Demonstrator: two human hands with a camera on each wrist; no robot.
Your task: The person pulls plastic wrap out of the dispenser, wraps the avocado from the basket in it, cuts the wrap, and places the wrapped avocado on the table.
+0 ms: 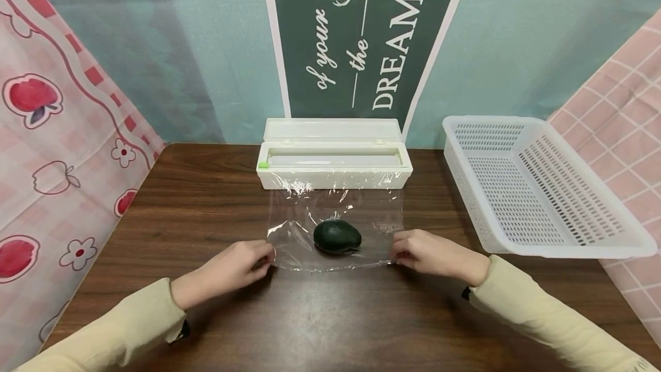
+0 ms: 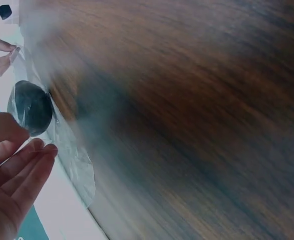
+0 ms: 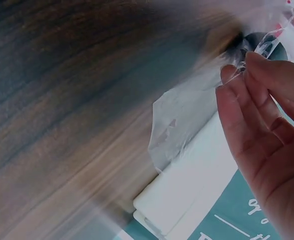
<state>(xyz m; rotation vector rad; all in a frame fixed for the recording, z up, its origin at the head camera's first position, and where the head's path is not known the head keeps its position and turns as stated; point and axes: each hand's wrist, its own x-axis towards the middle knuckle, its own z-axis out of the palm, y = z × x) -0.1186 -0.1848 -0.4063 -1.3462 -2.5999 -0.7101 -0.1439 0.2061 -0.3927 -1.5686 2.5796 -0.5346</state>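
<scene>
A sheet of clear cling film point(image 1: 294, 251) runs from a white dispenser box point(image 1: 335, 179) toward the front of the table. My left hand point(image 1: 242, 266) pinches the sheet's near left corner between thumb and fingers. At the near right corner my right hand point(image 1: 426, 254) pinches it the same way, fingertips together on the film in the right wrist view. Between the two hands lies a dark green avocado point(image 1: 337, 236), its narrow end to the right, within the sheet's outline. The left wrist view shows the avocado point(image 2: 32, 107) beyond the left thumb.
The dispenser's lid point(image 1: 333, 130) stands raised at the back, with a green slider point(image 1: 264, 165) on its left end. A white perforated plastic basket point(image 1: 503, 240) is on the right side of the wooden table point(image 1: 206, 200). Curtains hang behind and at both sides.
</scene>
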